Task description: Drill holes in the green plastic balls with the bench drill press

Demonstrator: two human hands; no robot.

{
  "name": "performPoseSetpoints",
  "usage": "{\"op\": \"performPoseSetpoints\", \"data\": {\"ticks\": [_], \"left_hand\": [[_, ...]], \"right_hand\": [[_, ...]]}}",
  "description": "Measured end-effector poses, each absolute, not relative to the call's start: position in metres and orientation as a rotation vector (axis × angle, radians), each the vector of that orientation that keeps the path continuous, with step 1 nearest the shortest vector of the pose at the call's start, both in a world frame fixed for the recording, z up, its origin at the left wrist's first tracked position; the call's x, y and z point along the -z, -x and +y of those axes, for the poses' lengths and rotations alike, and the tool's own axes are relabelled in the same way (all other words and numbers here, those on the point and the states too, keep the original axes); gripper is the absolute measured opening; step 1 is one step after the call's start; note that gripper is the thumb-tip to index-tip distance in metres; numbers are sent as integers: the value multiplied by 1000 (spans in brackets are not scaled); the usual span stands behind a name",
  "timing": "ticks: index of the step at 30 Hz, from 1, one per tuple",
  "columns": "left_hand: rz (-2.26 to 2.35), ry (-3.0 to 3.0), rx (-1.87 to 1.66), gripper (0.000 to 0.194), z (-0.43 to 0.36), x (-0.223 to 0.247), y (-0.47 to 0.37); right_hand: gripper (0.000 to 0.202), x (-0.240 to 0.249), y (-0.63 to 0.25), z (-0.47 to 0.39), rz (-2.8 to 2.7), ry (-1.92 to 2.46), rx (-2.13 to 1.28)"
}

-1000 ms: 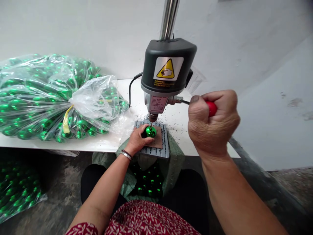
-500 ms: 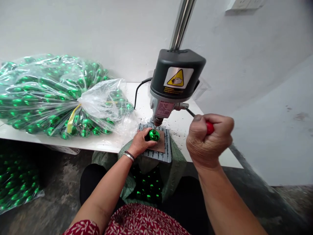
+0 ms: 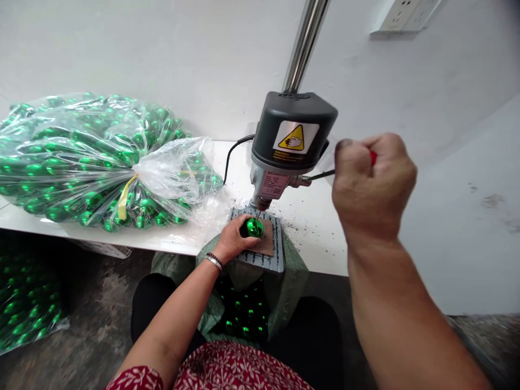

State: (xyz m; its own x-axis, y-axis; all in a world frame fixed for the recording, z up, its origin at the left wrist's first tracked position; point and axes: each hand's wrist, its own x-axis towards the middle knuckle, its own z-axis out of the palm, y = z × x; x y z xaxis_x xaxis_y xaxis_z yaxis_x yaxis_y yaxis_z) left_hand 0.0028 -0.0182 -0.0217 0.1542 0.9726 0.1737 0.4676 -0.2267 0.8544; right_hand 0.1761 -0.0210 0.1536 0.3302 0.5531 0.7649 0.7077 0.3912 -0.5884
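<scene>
My left hand (image 3: 234, 238) grips a shiny green ball (image 3: 255, 227) between thumb and fingers. The ball rests on a brown square pad (image 3: 266, 244) over the slotted grey base plate (image 3: 277, 262) of a bench drill press (image 3: 294, 130). Just above the ball is the tip of the drill bit (image 3: 260, 213); whether the two touch I cannot tell. Raised at the right, my right hand (image 3: 371, 187) is closed round the red knob (image 3: 372, 157) of the press's feed lever (image 3: 323, 175).
A tied clear bag (image 3: 69, 157) of green balls lies on the white table (image 3: 320, 238) at left. Below the plate hangs a green sack (image 3: 294, 276) with balls inside. Another bag of balls (image 3: 28, 303) stands on the floor. Dark shavings surround the base; a black cable (image 3: 228, 157) runs behind.
My right hand has moved up and to the right with the lever knob. The drill bit has risen relative to the ball, which my left hand still holds on the pad.
</scene>
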Motion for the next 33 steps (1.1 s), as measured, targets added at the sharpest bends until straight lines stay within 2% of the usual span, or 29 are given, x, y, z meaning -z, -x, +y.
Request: {"op": "performPoseSetpoints", "data": {"ticks": [3, 8, 10, 13, 15, 17, 21, 25, 30, 33], "left_hand": [[1262, -1778, -1033, 57, -29, 23, 7], [1072, -1941, -850, 73, -61, 17, 37], [1102, -1923, -864, 63, -70, 9, 51], [1419, -1922, -1004, 32, -65, -5, 74], [1773, -2029, -984, 29, -49, -15, 92], [2033, -2194, -690, 34, -27, -24, 111], [2119, -2368, -120, 37, 2, -33, 142], [2087, -2411, 23, 36, -3, -34, 159], [2317, -2097, 322, 36, -23, -52, 177], [2470, -1979, 400, 48, -20, -69, 189]], "right_hand": [[24, -179, -172, -13, -1278, 1446, 34], [21, -176, -172, -9, -1269, 1418, 89], [21, -171, -175, -6, -1282, 1375, 136], [22, -168, -176, -3, -1292, 1335, 177], [22, -170, -175, -4, -1275, 1341, 175], [22, -173, -172, -6, -1241, 1375, 143], [19, -174, -172, -10, -1254, 1352, 76], [19, -172, -174, -9, -1281, 1297, 56], [20, -175, -171, -11, -1227, 1389, -19], [22, -176, -169, -12, -1222, 1391, -30]]}}
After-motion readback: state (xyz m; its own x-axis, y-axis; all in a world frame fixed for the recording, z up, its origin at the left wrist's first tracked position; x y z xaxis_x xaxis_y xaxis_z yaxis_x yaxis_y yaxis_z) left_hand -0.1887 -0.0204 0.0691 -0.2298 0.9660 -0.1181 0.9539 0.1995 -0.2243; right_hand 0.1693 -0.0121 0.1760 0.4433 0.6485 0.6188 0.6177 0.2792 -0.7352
